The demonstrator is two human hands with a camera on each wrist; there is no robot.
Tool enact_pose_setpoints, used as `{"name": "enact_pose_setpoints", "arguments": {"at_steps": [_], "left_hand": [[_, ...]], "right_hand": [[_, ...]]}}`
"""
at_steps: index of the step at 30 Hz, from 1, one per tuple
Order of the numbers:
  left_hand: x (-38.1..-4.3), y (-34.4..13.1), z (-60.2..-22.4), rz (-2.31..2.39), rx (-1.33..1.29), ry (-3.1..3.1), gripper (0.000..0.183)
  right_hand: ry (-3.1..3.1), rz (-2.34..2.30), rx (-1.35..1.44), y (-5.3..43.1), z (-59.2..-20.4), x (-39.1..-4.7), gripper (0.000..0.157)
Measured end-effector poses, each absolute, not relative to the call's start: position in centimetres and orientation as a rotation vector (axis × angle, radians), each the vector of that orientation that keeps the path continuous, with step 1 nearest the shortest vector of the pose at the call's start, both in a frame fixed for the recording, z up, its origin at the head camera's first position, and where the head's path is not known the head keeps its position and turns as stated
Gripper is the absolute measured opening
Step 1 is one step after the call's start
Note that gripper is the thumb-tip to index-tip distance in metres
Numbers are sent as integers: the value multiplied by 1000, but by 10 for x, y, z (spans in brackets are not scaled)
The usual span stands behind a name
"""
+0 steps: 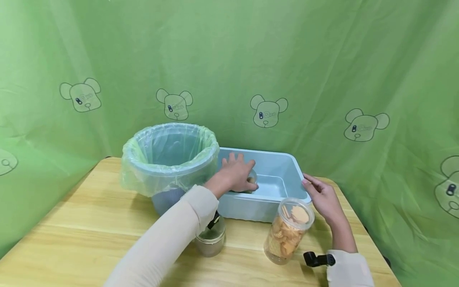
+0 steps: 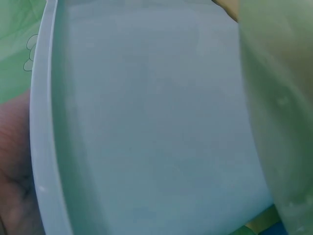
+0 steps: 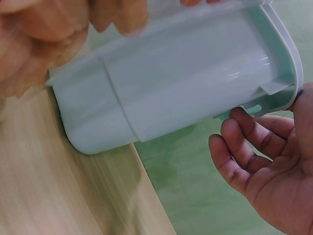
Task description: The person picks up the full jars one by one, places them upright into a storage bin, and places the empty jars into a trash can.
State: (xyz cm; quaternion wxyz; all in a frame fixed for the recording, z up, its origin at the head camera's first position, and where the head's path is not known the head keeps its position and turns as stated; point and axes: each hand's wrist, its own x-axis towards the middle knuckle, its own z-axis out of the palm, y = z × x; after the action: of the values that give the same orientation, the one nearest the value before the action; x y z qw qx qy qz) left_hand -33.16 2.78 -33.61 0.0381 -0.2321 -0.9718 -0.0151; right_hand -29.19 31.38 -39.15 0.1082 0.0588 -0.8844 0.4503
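My left hand reaches down inside the light-blue plastic bin, fingers and thumb spread round a small clear jar mostly hidden beneath it. In the left wrist view, part of that hand shows behind the bin's rim. At the bin's right end my right hand pinches the rim. The right wrist view shows its thumb at the rim and its fingers bent under the edge, by a slotted handle.
A blue bucket with a green bag liner stands left of the bin. A tall clear jar of orange snacks is in front, near the right wrist. A smaller lidded jar sits under the left forearm on the wooden table.
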Motion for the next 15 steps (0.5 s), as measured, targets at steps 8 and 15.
{"name": "enact_pose_setpoints", "arguments": {"at_steps": [8,15], "left_hand": [[-328,25,-334,-33,-713,-3007,79],[-325,23,-333,-34,-735,-2991,78]], "right_hand": [[-2601,1316,176,315,-392,-292,58],[-2600,1325,182,314,-392,-292,58]]}}
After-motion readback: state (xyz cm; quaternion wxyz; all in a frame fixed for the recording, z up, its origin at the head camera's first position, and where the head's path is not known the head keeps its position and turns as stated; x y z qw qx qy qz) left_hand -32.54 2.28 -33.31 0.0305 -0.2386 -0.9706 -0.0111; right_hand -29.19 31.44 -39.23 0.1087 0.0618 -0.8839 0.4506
